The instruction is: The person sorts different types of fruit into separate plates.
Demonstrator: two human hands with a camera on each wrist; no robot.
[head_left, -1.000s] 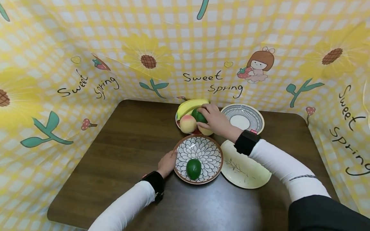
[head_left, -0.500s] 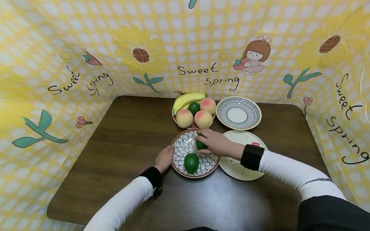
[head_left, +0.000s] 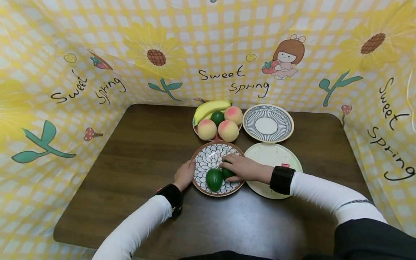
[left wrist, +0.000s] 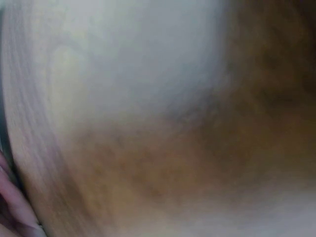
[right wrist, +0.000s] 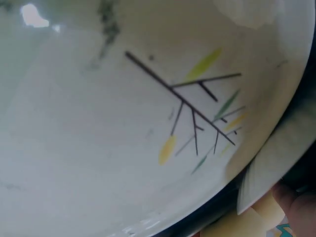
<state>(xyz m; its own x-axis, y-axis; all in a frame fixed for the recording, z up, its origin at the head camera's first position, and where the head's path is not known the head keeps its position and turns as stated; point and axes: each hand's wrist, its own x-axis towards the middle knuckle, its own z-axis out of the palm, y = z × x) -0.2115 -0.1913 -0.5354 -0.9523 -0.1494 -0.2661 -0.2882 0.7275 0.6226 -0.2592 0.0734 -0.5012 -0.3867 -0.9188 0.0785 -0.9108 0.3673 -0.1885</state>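
My left hand (head_left: 184,176) grips the left rim of a brown-rimmed plate with a black-and-white petal pattern (head_left: 205,157). One dark green avocado (head_left: 214,180) lies in it, toward the front. Over the plate's right half, my right hand (head_left: 242,168) holds a second avocado (head_left: 227,173) low, close beside the first; the fingers partly cover it. The left wrist view is blurred, with a bit of hand (left wrist: 19,207) at its lower left edge. In the right wrist view, part of the hand (right wrist: 302,212) shows at the lower right corner.
Behind stands a fruit plate with bananas (head_left: 212,108), several peaches (head_left: 228,130) and another avocado (head_left: 217,118). A striped plate (head_left: 268,123) is at the back right. A pale plate with a branch pattern (right wrist: 98,148) lies under my right forearm. Patterned cloth (head_left: 208,43) encloses the table.
My right hand has taken an avocado from the fruit plate and brought it forward into the petal-patterned plate, next to the first one. My left hand keeps its grip on the rim.
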